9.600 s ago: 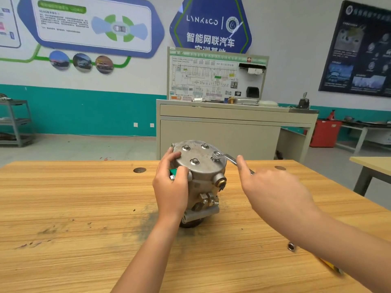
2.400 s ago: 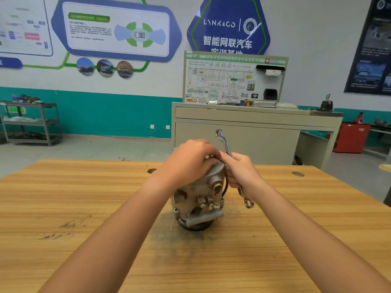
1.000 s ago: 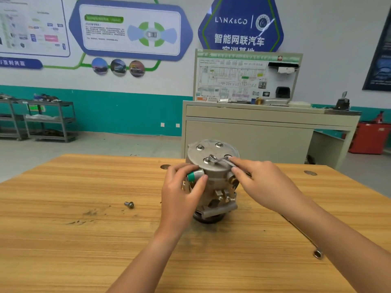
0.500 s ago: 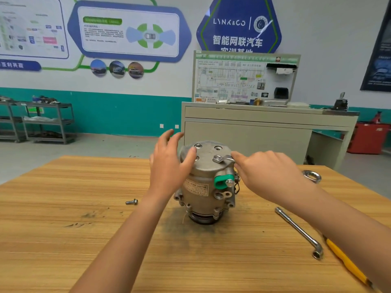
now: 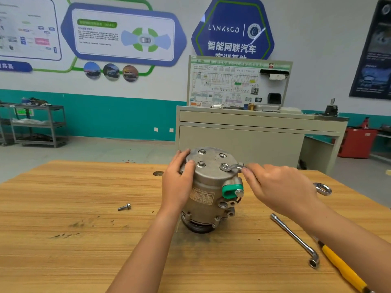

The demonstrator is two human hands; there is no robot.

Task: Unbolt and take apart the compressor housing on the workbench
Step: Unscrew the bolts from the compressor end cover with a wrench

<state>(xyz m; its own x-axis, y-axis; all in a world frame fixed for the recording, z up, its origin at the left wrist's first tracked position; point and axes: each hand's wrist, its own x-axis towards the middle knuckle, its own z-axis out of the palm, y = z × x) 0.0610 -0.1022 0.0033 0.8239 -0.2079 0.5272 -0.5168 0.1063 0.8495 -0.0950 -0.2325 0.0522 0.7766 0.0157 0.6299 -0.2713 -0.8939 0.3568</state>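
Lying near compressor (image 5: 208, 187): bolt (image 5: 124, 207), L-wrench (image 5: 296, 240), yellow-handled tool (image 5: 342, 269); spanner (image 5: 231, 167) atop.

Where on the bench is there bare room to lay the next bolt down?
Widest bare patch: the left side of the workbench, beyond the loose bolt. Another lies at the near edge, between the forearms, in front of the compressor. Right side is crowded: L-shaped socket wrench, yellow-handled tool, and the right hand holding the wrench.
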